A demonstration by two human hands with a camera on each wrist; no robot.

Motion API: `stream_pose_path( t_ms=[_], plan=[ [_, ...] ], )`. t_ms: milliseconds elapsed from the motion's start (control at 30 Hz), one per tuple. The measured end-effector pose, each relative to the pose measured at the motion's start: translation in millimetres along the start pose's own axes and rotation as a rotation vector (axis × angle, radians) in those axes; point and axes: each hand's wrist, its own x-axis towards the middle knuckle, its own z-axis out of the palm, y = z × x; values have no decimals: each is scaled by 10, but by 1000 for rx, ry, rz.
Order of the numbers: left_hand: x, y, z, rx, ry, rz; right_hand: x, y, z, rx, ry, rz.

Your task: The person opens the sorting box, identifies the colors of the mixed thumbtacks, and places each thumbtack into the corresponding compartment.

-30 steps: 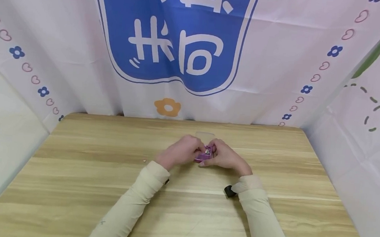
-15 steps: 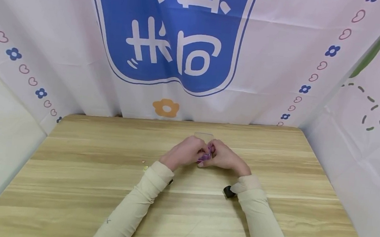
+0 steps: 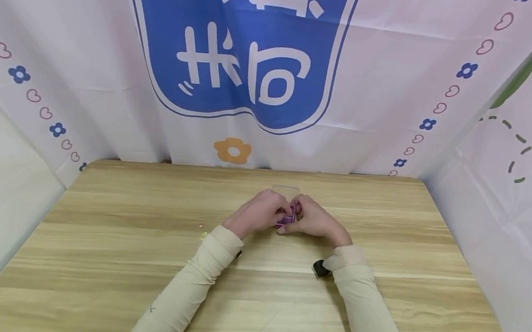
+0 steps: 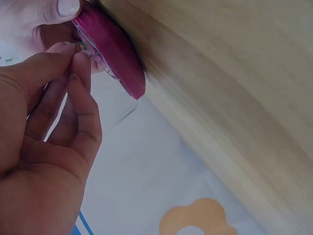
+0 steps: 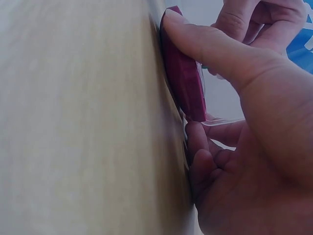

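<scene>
At far tabletop, holds purple case between thumb and fingers of right hand; poses left hand narrow at open face, cannot tell if gripping anything.

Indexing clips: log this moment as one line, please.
left hand: at purple case; right hand: holds purple case; clear lid: open; small pieces: on table

Case near the far edge of the desk

The left hand is at its left, the right hand at its right; the lid is behind; farther left, one piece lies on the desk, another piece just before it; behind hangs the cloth.
</scene>
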Motion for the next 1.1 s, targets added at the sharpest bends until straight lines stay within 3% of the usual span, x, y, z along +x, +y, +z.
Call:
stream_pose_path(
  t_ms=[500, 633, 800, 1100],
  plan=[
    [-76, 2, -11, -5, 5, 7, -11, -5, 57, -12, -1, 19],
    [-137, -8, -43, 16, -8, -27, -8, 1, 58, -8, -2, 25],
    [-276, -39, -153, 82, -16, -109, -1, -14, 47, -9, -15, 41],
    [-651, -182, -371, 121, -69, -172, 3, -39, -2, -46, -3, 59]
  ],
)
